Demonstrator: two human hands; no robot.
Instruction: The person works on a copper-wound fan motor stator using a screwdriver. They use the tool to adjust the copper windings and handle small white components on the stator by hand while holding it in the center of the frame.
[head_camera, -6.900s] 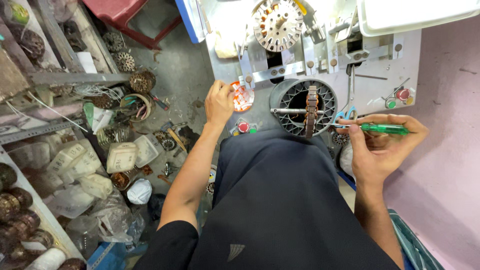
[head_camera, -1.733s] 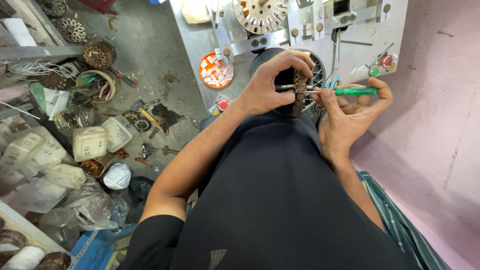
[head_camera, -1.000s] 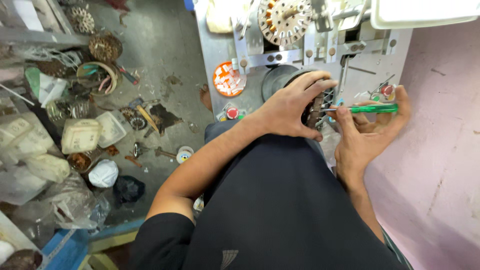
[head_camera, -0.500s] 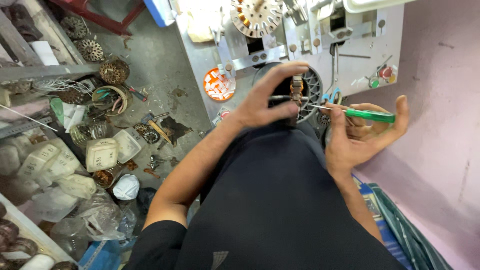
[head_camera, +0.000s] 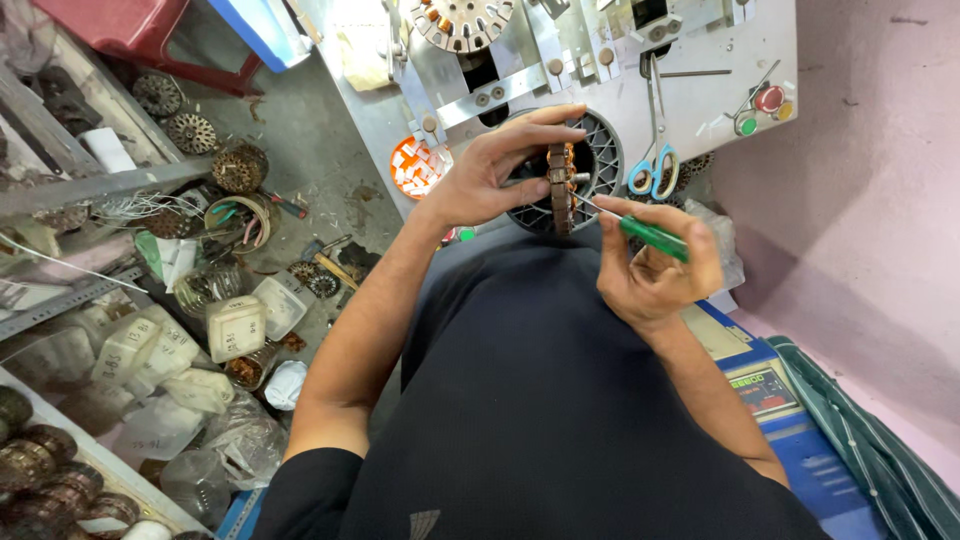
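here, far left: shelves (head_camera: 70, 190) with wound coils (head_camera: 45, 480) and white plastic tubs (head_camera: 235, 325) crowded on the floor below; a red stool (head_camera: 150, 35) at the top edge. further right, an orange tub (head_camera: 415, 165) of small pieces sits on the grey bench (head_camera: 700, 110), just left of the left hand (head_camera: 490, 175). left hand is clamped on the stator (head_camera: 560, 185), fingers over its top, thumb under, holding it edge-on above a dark round housing (head_camera: 600, 165). right hand (head_camera: 655, 270) is closed round a green screwdriver (head_camera: 650, 235), its tip touching the stator's right face. both hands are near each other, over the lap. a second stator (head_camera: 460, 20) sits on the machine at the top. scissors (head_camera: 650, 170) with blue handles lie on the bench right of the housing; red and green buttons (head_camera: 755, 110) beyond. pink wall (head_camera: 880, 150) at far right.
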